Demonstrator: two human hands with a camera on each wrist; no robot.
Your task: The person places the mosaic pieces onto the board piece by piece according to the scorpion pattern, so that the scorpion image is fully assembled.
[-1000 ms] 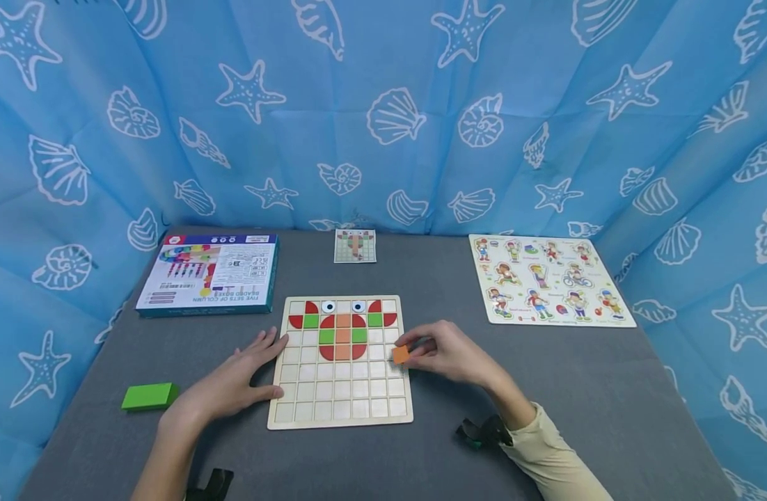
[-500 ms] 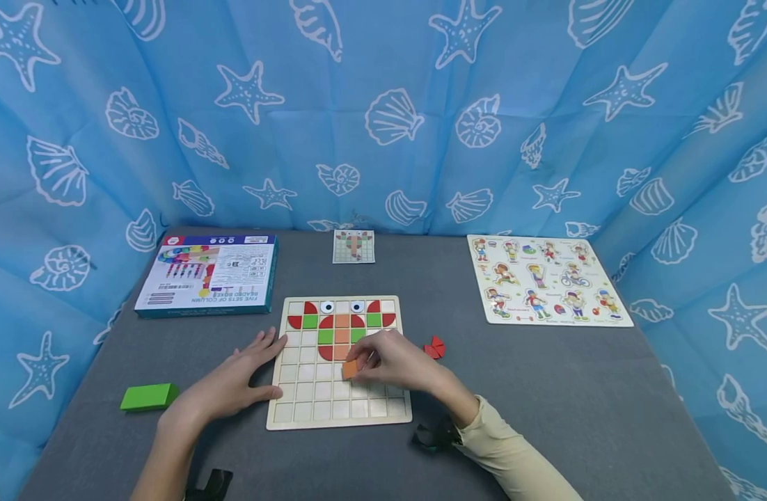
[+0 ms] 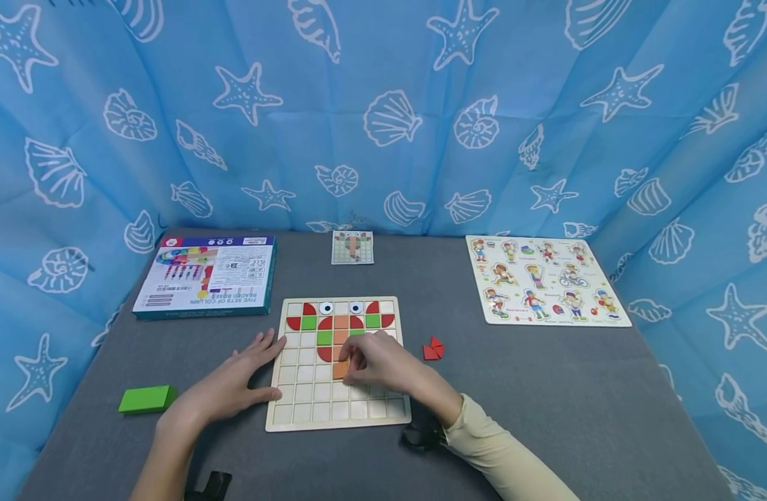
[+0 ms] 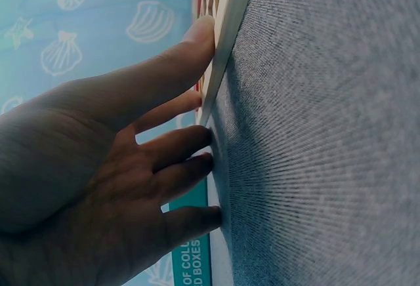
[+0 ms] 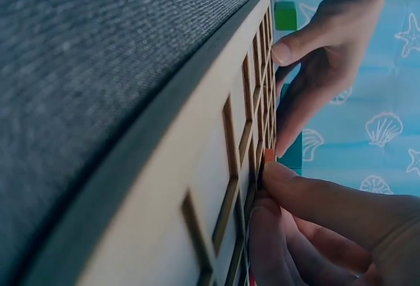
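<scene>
A wooden grid board (image 3: pixel 321 411) lies on the table, with red, green and orange tiles and two eye tiles forming a pattern in its upper rows. My right hand (image 3: pixel 383 362) is over the board's middle, thumb and fingers pinching an orange square tile (image 3: pixel 339 371) at the cell below the orange column. In the right wrist view the thumb is right at the orange tile (image 5: pixel 270 155), and the fingers hide part of the grid. My left hand (image 3: pixel 230 379) rests along the board's left edge, fingers spread; its thumb (image 4: pixel 200 33) touches the rim in the left wrist view.
Several small red pieces (image 3: pixel 433 348) lie right of the board. A green block (image 3: pixel 147 399) sits at the left. Toward the back are a boxed set (image 3: pixel 204 277), a small pattern card (image 3: pixel 352 248) and a picture puzzle board (image 3: pixel 546 282). A blue curtain (image 3: pixel 383 160) hangs behind.
My right hand has carried the orange tile leftward from the board's right edge to a cell in the middle column, uncovering the red pieces. The left hand has stayed at the left edge.
</scene>
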